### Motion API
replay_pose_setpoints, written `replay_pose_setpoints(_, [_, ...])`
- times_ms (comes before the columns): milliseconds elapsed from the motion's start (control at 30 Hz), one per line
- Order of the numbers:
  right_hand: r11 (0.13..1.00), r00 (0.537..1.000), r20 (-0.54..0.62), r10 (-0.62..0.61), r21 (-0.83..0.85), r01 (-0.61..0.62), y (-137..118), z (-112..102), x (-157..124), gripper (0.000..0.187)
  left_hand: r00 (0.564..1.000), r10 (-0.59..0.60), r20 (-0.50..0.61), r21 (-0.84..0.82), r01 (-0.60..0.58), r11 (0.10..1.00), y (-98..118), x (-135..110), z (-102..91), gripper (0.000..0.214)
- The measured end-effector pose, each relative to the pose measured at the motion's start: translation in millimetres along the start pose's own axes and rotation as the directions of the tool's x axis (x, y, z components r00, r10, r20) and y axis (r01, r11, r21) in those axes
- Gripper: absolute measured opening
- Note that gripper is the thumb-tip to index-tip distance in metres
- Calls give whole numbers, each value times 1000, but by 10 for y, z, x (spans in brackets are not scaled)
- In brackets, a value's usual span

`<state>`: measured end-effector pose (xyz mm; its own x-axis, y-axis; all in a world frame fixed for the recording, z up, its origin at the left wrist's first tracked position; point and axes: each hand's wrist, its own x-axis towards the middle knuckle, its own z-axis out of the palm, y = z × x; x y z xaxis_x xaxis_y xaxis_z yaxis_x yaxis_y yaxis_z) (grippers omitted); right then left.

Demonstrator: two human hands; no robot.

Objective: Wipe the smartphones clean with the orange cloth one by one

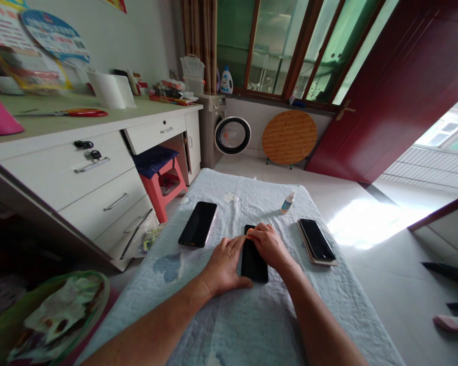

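"Pale blue cloth covers that tabletop [248,325]. Where's the phone being handled?"

"The middle phone [255,264]? It lies flat, to the left of the spray bottle [287,202] and nearer the person."

"What's the left hand [225,264] up to?"

"Its thumb and fingers are spread wide along the phone's left side and near end. I'd say that braces it, since it could slide on soft cloth."

"And the other grip?"

"The right hand [269,246] is pinching a small orange piece [249,234] against the phone's far end. The fingers hide most of it, so I can't tell what it is."

"Why are the other two lying apart?"

"Perhaps to leave elbow room. The left phone [198,223] is well to the left of the bottle; the right phone [316,240] is to its right and nearer the person, on something pale."

"How does the middle one look?"

"Slim, black and unlit, with squarish corners. I can't make out any marks from here, and the hands cover part of it."
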<state>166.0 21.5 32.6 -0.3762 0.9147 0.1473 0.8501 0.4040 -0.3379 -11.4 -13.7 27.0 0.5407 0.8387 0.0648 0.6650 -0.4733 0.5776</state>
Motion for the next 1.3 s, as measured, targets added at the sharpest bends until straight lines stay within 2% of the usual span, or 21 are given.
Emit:
replay_pose_setpoints(233, [986,980,176,-90,158,62,-58,-135,-55,20,998,-54,45,24,53,998,-47,-1,23,99])
replay_pose_setpoints(400, [971,934,325,-147,225,74,-144,-220,-100,17,997,-53,63,32,51,998,-10,0,-10,95])
replay_pose_setpoints(533, [971,903,408,-135,237,38,-257,-293,-132,14,996,-48,72,24,46,999,8,-7,-40,92])
replay_pose_setpoints(667, [979,850,522,-76,200,-35,-356,-363,-152,10,996,-22,91,21,20,1000,-44,-4,-31,95])
replay_pose_setpoints(767, [981,838,541,-68,188,-41,-391,-376,-161,8,994,-5,107,11,4,1000,-74,-1,-36,96])
replay_pose_setpoints(867, [986,829,550,-99,164,9,-413,-355,-169,10,992,-10,125,-3,10,1000,-67,0,-63,95])
replay_pose_setpoints(1033, [991,851,507,-132,89,101,-423,-332,-199,10,989,-11,145,-1,12,1000,-69,2,-85,95])
replay_pose_setpoints(1300, [998,818,572,59,-48,-39,-264,-416,-274,10,986,-21,164,17,19,1000,-78,-8,-94,91])
